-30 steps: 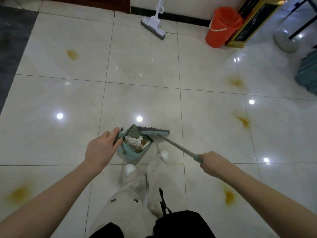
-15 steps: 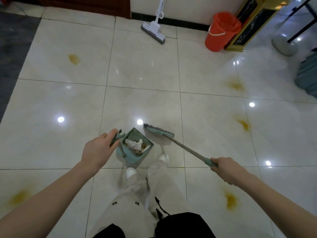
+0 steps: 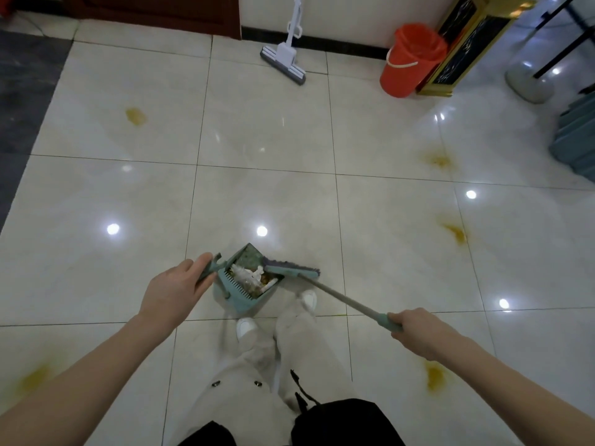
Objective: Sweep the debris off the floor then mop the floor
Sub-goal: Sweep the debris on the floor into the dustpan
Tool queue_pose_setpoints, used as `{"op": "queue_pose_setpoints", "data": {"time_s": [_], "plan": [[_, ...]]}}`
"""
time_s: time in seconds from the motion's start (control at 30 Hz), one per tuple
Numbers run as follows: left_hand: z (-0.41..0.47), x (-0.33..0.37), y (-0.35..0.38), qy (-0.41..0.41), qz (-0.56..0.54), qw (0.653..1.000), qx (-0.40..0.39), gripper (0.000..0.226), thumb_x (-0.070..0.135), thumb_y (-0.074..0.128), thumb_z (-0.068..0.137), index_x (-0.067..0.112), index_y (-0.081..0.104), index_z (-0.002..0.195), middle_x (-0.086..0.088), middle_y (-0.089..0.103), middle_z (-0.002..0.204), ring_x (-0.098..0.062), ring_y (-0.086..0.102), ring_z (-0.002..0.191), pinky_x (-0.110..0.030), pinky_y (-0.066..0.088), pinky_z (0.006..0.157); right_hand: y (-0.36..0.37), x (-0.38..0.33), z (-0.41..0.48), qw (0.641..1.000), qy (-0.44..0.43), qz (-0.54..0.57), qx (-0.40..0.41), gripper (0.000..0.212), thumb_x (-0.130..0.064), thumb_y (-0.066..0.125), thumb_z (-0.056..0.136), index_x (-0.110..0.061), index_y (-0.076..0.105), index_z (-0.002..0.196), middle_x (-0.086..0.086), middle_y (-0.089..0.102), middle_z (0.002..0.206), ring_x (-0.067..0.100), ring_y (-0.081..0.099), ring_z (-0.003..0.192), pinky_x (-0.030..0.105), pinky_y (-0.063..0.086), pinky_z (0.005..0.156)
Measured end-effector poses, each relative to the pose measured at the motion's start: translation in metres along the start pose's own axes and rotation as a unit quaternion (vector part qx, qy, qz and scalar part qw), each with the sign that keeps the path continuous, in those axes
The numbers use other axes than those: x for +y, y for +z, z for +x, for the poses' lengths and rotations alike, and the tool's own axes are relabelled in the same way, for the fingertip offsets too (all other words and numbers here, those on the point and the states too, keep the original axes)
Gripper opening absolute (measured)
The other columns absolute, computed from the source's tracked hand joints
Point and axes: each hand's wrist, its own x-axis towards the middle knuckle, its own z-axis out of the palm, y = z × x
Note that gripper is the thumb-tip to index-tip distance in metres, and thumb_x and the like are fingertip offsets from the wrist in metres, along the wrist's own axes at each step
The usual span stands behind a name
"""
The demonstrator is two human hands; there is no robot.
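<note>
Just ahead of the person's white shoes, the left hand is curled around the handle of a teal dustpan, fingers closed on it with the thumb along the top. The right hand is wrapped tight around the teal end of the broom handle. That handle runs from lower right up to upper left, and the broom head lies across the dustpan's right edge, touching it. White paper and yellowish debris sit inside the pan, whose mouth faces away from the person. Glossy cream tiles carry several yellow stains. Well away by the wall stand a white sponge mop and an orange bucket
</note>
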Motion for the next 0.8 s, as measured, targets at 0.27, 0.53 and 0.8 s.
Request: {"op": "queue_pose_setpoints", "data": {"time_s": [0.27, 0.53, 0.8], "plan": [[0.012, -0.004, -0.017, -0.057, -0.006, 0.998, 0.000, 0.029, 0.034, 0.060, 0.090, 0.022, 0.048, 0.113, 0.000, 0.058, 0.070, -0.021, 0.051, 0.047, -0.025, 0.039, 0.042, -0.025, 0.022, -0.031, 0.985, 0.018, 0.174, 0.009, 0.041, -0.029, 0.045, 0.100, -0.031, 0.046, 0.141, -0.002, 0.054, 0.068, 0.010, 0.047, 0.044, 0.017, 0.037, 0.035], [0.064, 0.011, -0.049, -0.077, -0.035, 0.996, -0.002, 0.037, 0.041, 0.061, 0.087, 0.025, 0.047, 0.118, 0.001, 0.063, 0.087, -0.023, 0.057, 0.068, -0.033, 0.047, 0.055, -0.047, 0.055, -0.022, 0.958, 0.050, 0.271, 0.075, 0.043, -0.028, 0.049, 0.099, -0.028, 0.046, 0.141, 0.003, 0.057, 0.066, 0.015, 0.049, 0.043, 0.022, 0.040, 0.038], [0.164, 0.063, -0.083, -0.044, 0.020, 0.999, 0.018, 0.031, 0.034, 0.056, 0.091, 0.019, 0.049, 0.117, -0.006, 0.066, 0.101, -0.034, 0.062, 0.079, -0.037, 0.045, 0.059, -0.082, 0.122, -0.009, 0.931, 0.069, 0.338, 0.118, 0.042, -0.031, 0.052, 0.098, -0.030, 0.048, 0.140, 0.007, 0.053, 0.056, 0.017, 0.045, 0.037, 0.023, 0.039, 0.038]]}}
